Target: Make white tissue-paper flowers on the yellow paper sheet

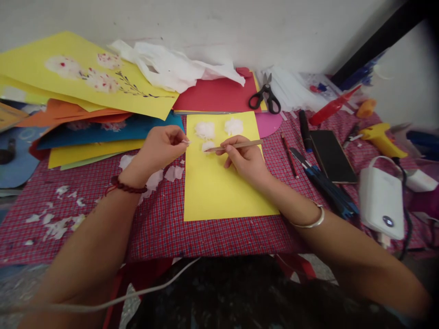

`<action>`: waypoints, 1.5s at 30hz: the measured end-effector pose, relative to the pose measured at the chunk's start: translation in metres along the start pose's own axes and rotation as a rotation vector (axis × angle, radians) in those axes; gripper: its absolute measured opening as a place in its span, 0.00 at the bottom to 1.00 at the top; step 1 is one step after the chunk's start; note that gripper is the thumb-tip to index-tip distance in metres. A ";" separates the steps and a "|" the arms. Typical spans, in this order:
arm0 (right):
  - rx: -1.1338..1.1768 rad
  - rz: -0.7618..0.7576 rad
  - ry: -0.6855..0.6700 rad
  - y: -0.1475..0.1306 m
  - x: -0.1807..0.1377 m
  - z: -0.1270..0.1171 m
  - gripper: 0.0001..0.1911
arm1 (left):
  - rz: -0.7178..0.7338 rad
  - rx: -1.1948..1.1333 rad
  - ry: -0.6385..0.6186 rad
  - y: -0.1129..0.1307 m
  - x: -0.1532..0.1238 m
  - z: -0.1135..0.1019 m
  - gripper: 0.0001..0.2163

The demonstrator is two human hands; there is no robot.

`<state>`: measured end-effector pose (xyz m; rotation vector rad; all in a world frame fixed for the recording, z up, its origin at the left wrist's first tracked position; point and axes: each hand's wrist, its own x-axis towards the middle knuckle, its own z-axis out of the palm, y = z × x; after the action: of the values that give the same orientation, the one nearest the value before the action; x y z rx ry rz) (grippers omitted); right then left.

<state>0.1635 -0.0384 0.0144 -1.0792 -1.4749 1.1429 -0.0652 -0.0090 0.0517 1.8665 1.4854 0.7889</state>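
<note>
A yellow sheet (pixel 219 183) lies on the red checked cloth (pixel 161 228) in front of me. Three small white tissue tufts (pixel 205 130) are stuck near its top edge. My right hand (pixel 245 157) grips a thin wooden stick (pixel 236 146), whose left tip touches the lowest tuft. My left hand (pixel 161 146) hovers just left of the sheet, fingers pinched on a tiny white tissue bit (pixel 186 142).
Coloured paper sheets (pixel 85 82) pile up at the left, with crumpled white tissue (pixel 171 66) behind. Scissors (pixel 265 96) lie on a red sheet. Pens, a black notebook (pixel 331 155), a white power bank (pixel 380 201) and a yellow glue gun (pixel 380 137) sit right. Tissue scraps (pixel 58 224) litter the cloth.
</note>
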 end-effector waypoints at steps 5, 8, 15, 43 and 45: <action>0.011 -0.054 0.063 0.006 0.003 -0.003 0.14 | -0.086 -0.170 -0.082 0.003 -0.002 0.007 0.09; 0.004 -0.041 0.067 0.006 0.004 -0.004 0.12 | -0.122 -0.185 -0.197 0.011 -0.005 0.007 0.08; 0.003 -0.007 0.061 0.003 0.006 -0.003 0.09 | -0.059 0.127 -0.235 0.016 -0.003 0.018 0.06; -0.765 -0.236 -0.082 -0.017 -0.008 0.002 0.13 | 0.025 0.095 -0.212 0.011 0.005 0.018 0.10; -0.853 -0.265 -0.087 -0.019 -0.010 0.003 0.14 | 0.003 0.113 -0.244 0.010 0.002 0.009 0.09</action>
<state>0.1600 -0.0515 0.0312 -1.3294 -2.1788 0.3495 -0.0519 -0.0093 0.0536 1.9692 1.3968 0.4662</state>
